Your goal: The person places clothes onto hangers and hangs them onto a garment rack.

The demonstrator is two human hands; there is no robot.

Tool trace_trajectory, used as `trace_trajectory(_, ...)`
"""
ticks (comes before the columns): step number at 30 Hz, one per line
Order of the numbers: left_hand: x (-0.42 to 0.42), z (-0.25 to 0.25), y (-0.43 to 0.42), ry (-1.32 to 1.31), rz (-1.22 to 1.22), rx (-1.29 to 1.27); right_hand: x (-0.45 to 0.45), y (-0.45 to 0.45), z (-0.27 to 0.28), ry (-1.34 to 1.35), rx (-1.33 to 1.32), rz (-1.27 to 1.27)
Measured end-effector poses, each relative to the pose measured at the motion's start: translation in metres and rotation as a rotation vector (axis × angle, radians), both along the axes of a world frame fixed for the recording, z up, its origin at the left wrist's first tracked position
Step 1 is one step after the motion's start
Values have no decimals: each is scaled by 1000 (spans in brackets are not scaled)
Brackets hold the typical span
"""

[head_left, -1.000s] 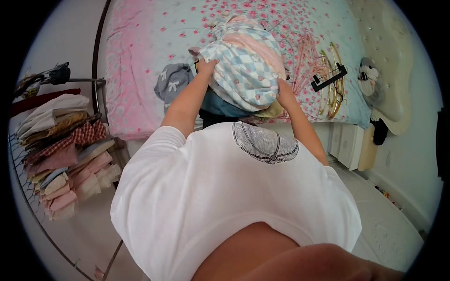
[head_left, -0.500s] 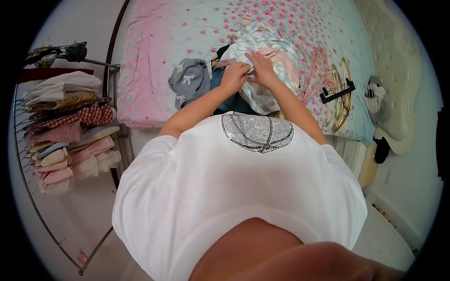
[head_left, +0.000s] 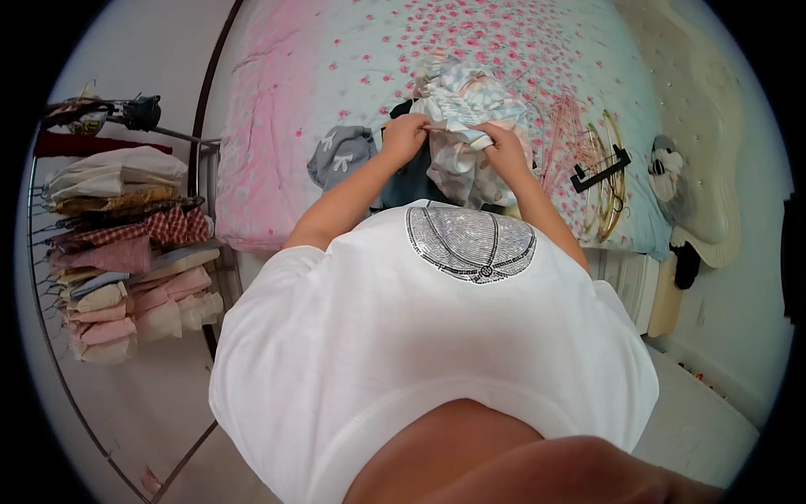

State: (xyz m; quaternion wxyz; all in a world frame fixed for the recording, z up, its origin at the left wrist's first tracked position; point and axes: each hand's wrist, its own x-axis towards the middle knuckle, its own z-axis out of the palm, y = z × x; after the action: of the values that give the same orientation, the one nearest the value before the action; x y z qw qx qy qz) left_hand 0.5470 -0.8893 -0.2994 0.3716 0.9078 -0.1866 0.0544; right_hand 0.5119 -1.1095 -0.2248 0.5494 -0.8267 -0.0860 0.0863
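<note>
A pale garment (head_left: 470, 105) with blue, white and peach patterning lies bunched on the bed. My left hand (head_left: 406, 139) pinches its edge on the left side. On the right side, my right hand (head_left: 505, 147) grips the same fabric, thumb toward the middle. Between the two hands the edge is drawn out in a band. Left of my left hand is a grey garment (head_left: 342, 155) with white bows. Dark clothing (head_left: 411, 181) lies under and beside my left wrist, partly hidden by the pale garment.
The bed (head_left: 285, 109) has a pink floral cover. Pink hangers (head_left: 564, 139), gold hangers (head_left: 611, 185) and a black clip hanger (head_left: 600, 168) lie to the right, near a plush toy (head_left: 667, 168). A rack of hanging clothes (head_left: 126, 244) stands at the left.
My hands have moved apart, the right one rightward and down, the left slightly left. The garment's edge is now stretched between them. The view has shifted slightly.
</note>
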Motion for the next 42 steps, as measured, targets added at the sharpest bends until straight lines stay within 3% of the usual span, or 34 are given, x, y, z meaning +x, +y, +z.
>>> trace_trajectory(6,17,15,-20,223,-86,-306,1,-32,-20,-77,-174,33)
trace_trajectory(10,8,48,-36,248,-196,-145,0,-18,-32,-231,-266,163)
trace_trajectory(12,-3,62,-43,274,-312,-87,-2,-4,-33,-242,-272,119)
trace_trajectory(15,-25,96,-47,223,-286,-312,8,13,-55,-303,-249,-26)
trace_trajectory(17,-29,113,-47,212,-306,-379,14,14,-45,-114,-289,-72)
trace_trajectory(18,-29,111,-44,178,-290,-311,15,15,-42,-16,-310,-93)
trace_trajectory(21,-14,89,-30,11,-242,-68,20,12,-41,-143,-190,-87)
trace_trajectory(24,-7,70,-22,-164,-258,-158,26,13,-24,-114,-39,-59)
trace_trajectory(31,-5,43,-13,-192,-157,-13,21,14,8,31,167,92)
trace_trajectory(34,2,28,-12,-118,-187,-50,12,8,19,57,134,137)
trace_trajectory(37,8,17,-5,-3,-316,193,3,-1,30,54,120,158)
trace_trajectory(40,7,10,-4,152,-285,122,-8,-9,52,91,108,103)
trace_trajectory(42,22,0,-1,210,-366,221,-9,-16,49,70,106,100)
